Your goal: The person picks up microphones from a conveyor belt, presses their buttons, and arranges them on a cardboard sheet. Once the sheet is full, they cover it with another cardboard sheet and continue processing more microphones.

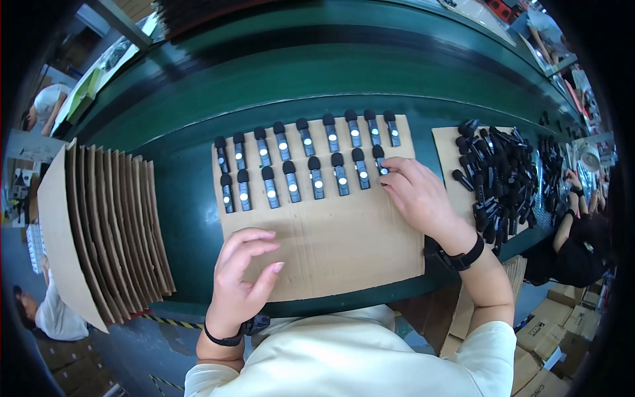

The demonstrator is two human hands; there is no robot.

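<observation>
A brown cardboard sheet (344, 245) lies on the green table in front of me. Two rows of small black clip-on microphones (292, 181) with foam tips and a white dot each lie on its far half. My right hand (417, 195) rests at the right end of the near row, its fingertips touching the last microphone (380, 161) there. My left hand (243, 274) lies flat on the near left part of the sheet, fingers apart, holding nothing.
A loose heap of the same black microphones (499, 182) covers a second cardboard sheet at the right. A fanned stack of cardboard sheets (106, 225) stands at the left. Other people sit at the far left and right edges. Cardboard boxes (562, 324) stand below right.
</observation>
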